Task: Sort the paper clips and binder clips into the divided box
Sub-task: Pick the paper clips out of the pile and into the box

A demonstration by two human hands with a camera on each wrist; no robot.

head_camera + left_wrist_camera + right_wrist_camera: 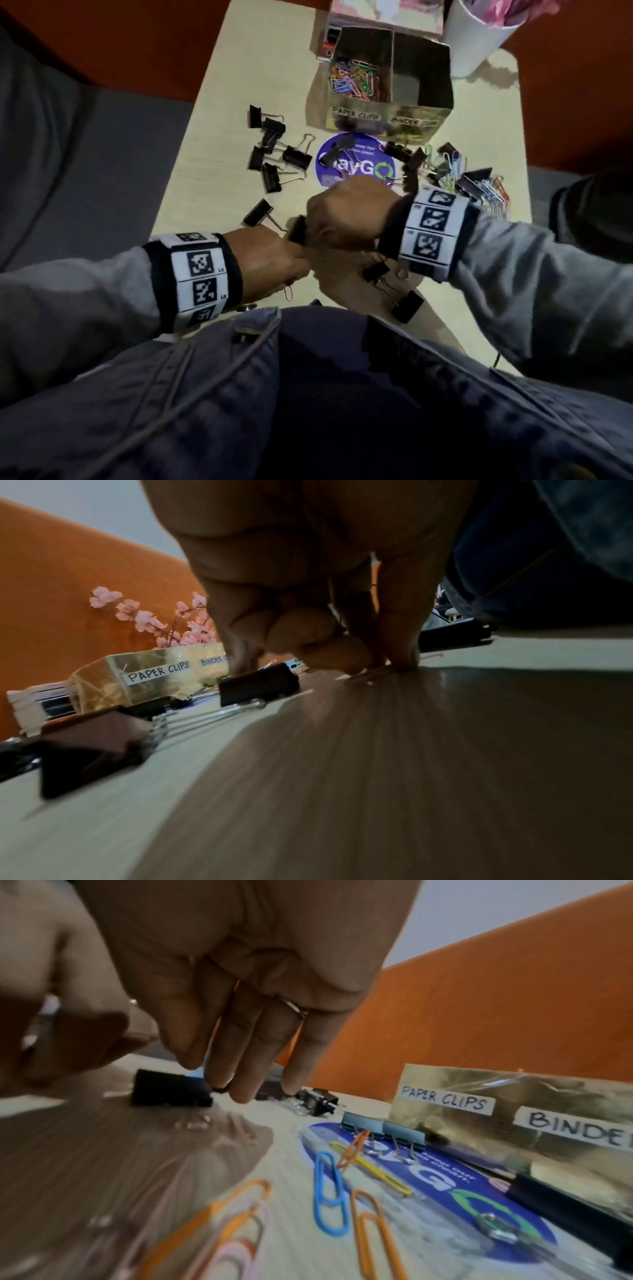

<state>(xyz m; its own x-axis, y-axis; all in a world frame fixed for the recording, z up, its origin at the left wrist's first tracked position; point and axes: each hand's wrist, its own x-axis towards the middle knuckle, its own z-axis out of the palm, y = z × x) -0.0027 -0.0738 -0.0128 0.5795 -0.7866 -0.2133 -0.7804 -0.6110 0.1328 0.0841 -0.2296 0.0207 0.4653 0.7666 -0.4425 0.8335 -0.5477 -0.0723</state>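
Note:
The gold divided box (383, 118) stands at the back, labelled PAPER CLIPS and BINDER CLIPS. Coloured paper clips (356, 78) fill its left compartment; the right compartment (421, 75) looks bare. My left hand (270, 263) is low at the table's near edge. Its curled fingers (400, 658) pinch a pale paper clip (366, 673) against the tabletop. My right hand (342, 219) hovers just beyond it, fingers (246, 1074) straight and pointing down over a black binder clip (171, 1088), thumb apart. That clip (297, 229) lies at its fingertips.
Several black binder clips (274, 150) are scattered at centre left; two more (407, 306) lie near the front edge. A mixed pile of clips (455, 174) sits right of a purple sticker (356, 164). Loose blue (329, 1191) and orange paper clips (373, 1231) lie nearby. A white vase (479, 34) stands behind.

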